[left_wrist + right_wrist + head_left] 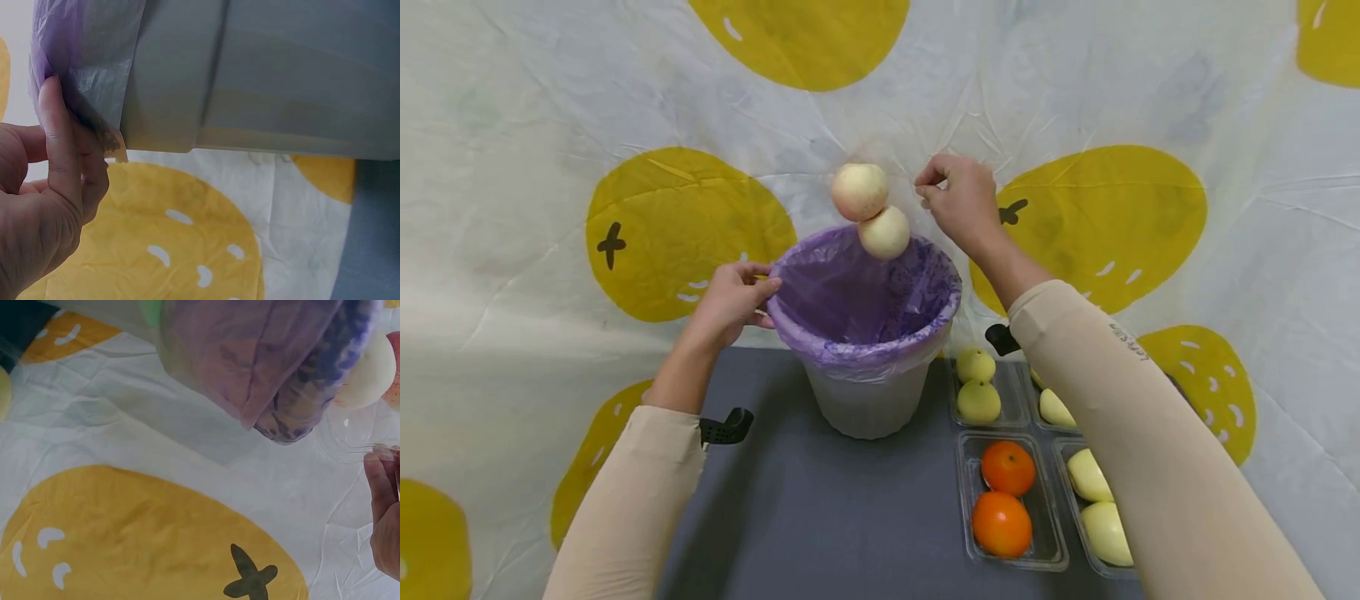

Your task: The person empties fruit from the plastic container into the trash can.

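A whitish bin (868, 404), lined with a purple plastic bag (867, 357) folded over its rim, stands upright at the back of the table. At the bin's left side my left hand (730, 304) pinches the bag-covered rim, thumb on top and fingers below. Up beyond the bin's right edge, my right hand (961, 200) grips the edge of a clear plastic tray (344, 442) between fingertips and thumb. Two pale, pink-tinged peaches (860, 192) are over the bin's mouth, one higher than the other; the lower overlaps the rim in the head view.
Right of the bin, clear trays rest on the dark table (842, 517): one with green pears (978, 402), one with oranges (1002, 523), others with pale yellow fruit (1105, 532) partly behind my right sleeve. A patterned cloth (512, 208) hangs behind.
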{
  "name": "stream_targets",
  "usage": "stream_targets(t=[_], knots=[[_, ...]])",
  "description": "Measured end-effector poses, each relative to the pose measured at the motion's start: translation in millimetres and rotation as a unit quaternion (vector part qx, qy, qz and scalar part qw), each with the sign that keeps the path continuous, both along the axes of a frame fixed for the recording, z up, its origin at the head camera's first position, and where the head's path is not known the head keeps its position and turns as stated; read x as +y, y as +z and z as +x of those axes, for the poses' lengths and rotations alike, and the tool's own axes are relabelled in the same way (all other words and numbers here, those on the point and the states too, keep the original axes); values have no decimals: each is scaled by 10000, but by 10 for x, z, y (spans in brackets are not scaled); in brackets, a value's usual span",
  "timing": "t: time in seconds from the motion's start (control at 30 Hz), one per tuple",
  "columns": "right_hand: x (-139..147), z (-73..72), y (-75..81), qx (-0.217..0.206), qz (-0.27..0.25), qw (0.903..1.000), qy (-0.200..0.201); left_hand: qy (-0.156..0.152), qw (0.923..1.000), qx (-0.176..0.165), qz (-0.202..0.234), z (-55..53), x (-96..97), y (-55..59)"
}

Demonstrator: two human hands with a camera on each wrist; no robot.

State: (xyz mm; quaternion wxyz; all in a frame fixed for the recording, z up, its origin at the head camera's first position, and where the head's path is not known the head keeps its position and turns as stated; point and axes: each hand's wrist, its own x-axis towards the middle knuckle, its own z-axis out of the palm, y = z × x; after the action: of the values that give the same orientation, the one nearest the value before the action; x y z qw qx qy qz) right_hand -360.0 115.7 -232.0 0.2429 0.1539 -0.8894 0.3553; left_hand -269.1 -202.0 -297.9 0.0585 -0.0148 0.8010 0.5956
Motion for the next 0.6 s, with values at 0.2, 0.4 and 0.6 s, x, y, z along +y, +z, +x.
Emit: stream_targets(t=[0.2,0.4,0.6], knots=[[-15,0,-18,36,-139,9999,12,35,10000,-66,8,-10,26,8],[-41,29,22,-123,-274,9995,112,47,10000,-35,-14,-10,34,15],[-25,57,83,-314,-471,9982,194,12,10000,-22,4,-10,32,23]])
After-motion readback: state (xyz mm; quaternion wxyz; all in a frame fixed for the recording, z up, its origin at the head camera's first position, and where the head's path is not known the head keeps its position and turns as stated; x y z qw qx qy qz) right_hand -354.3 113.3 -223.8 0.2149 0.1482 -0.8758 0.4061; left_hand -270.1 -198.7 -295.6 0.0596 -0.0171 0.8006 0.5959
